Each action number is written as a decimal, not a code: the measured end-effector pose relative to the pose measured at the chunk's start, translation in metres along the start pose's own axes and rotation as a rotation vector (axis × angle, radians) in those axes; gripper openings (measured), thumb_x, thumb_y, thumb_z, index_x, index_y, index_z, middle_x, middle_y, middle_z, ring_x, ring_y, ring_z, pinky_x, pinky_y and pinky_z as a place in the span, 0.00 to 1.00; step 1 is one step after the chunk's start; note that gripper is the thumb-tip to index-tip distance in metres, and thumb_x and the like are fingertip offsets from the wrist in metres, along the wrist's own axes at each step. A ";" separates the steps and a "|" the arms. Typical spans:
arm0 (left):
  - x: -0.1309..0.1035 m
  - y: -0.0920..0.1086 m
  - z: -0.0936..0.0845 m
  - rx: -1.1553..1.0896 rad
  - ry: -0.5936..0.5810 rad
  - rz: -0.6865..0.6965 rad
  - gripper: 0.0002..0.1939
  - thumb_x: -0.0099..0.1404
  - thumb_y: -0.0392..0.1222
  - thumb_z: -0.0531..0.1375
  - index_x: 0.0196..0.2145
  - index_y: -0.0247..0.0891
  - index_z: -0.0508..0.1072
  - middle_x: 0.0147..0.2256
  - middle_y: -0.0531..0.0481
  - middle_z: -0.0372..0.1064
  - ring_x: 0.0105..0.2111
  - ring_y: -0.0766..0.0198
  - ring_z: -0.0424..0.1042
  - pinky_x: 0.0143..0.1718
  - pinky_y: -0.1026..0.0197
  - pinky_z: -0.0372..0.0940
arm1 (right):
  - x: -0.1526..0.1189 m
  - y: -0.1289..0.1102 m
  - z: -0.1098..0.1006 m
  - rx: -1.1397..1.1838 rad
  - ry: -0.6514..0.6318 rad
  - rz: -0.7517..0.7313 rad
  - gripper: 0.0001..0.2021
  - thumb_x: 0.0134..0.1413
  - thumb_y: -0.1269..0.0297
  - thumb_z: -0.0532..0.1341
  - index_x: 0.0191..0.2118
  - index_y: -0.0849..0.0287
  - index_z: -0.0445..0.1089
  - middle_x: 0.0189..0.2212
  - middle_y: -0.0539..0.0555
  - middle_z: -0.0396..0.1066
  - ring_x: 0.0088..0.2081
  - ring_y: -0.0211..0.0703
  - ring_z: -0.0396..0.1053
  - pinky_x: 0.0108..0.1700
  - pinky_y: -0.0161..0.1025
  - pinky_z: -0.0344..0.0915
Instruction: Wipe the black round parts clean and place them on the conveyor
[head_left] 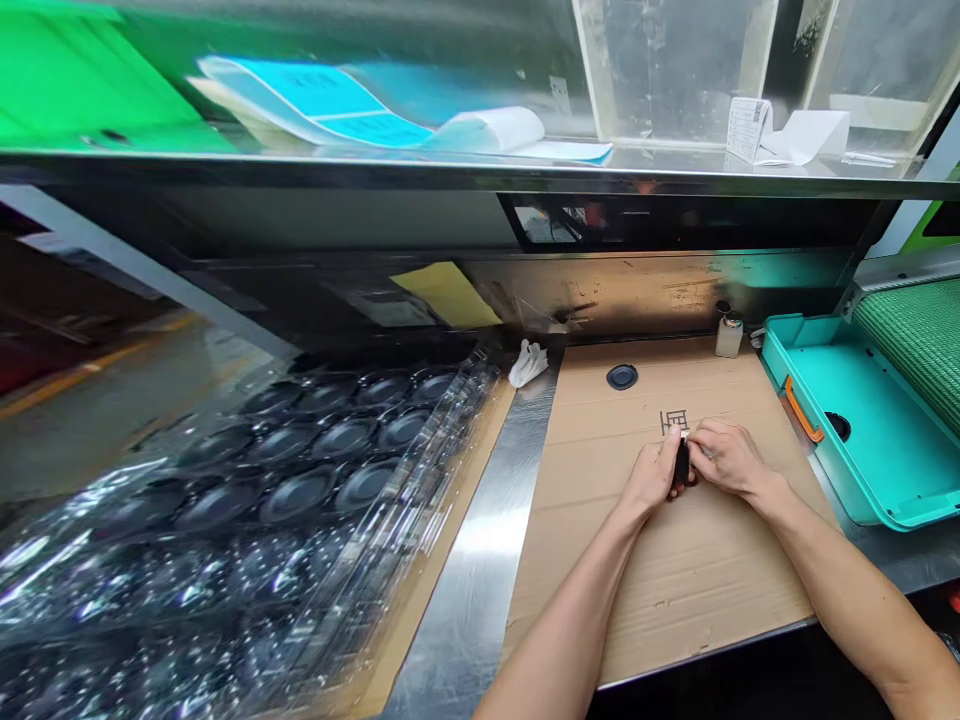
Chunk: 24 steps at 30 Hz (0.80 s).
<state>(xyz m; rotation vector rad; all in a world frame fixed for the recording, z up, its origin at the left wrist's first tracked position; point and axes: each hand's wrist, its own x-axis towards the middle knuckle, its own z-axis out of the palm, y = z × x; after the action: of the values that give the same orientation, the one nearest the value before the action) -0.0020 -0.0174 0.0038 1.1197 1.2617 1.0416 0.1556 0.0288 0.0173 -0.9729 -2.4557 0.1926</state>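
Observation:
Above the cardboard sheet (pixel 600 520), my left hand (pixel 657 466) is closed on a small black part (pixel 681 462), which it holds on edge. My right hand (pixel 724 455) is closed at the part's right side, with thumb and fingertips pinched together against it. Fingers cover most of the part, so its full shape is hidden. Something small and pale shows at its top edge, too small to name. A round black disc-shaped part (pixel 622 377) lies flat on the cardboard, beyond my hands and to their left.
On the left, clear plastic trays (pixel 360 560) hold several round black parts. A teal bin (pixel 885 440) with an orange handle and a black part inside stands right, beside a green conveyor belt (pixel 919 335). Crumpled white tissue (pixel 528 364) and a small bottle (pixel 728 335) sit at the back.

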 end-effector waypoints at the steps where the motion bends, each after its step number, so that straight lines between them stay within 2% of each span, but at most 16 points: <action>1: 0.001 -0.001 0.000 0.010 -0.008 -0.005 0.41 0.66 0.73 0.45 0.18 0.35 0.72 0.16 0.44 0.67 0.14 0.67 0.62 0.16 0.63 0.54 | 0.000 0.001 -0.001 0.004 -0.008 -0.001 0.11 0.64 0.68 0.56 0.33 0.57 0.74 0.32 0.53 0.73 0.36 0.40 0.68 0.43 0.36 0.62; 14: 0.000 -0.002 0.001 0.013 -0.030 0.020 0.42 0.67 0.73 0.44 0.18 0.33 0.73 0.17 0.42 0.68 0.15 0.66 0.62 0.17 0.64 0.54 | -0.001 0.001 -0.007 0.117 0.025 0.030 0.10 0.63 0.69 0.58 0.34 0.57 0.75 0.31 0.51 0.72 0.36 0.38 0.69 0.41 0.33 0.62; 24: -0.001 0.000 0.000 -0.003 -0.020 0.004 0.42 0.66 0.73 0.46 0.18 0.33 0.74 0.16 0.43 0.68 0.15 0.67 0.62 0.18 0.65 0.56 | -0.001 0.004 -0.007 0.174 -0.020 0.052 0.09 0.61 0.69 0.59 0.32 0.56 0.76 0.29 0.50 0.72 0.33 0.37 0.69 0.39 0.32 0.62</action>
<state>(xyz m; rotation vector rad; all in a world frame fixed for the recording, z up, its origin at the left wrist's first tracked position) -0.0018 -0.0180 0.0044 1.1284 1.2425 1.0326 0.1619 0.0310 0.0215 -0.9634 -2.3861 0.4274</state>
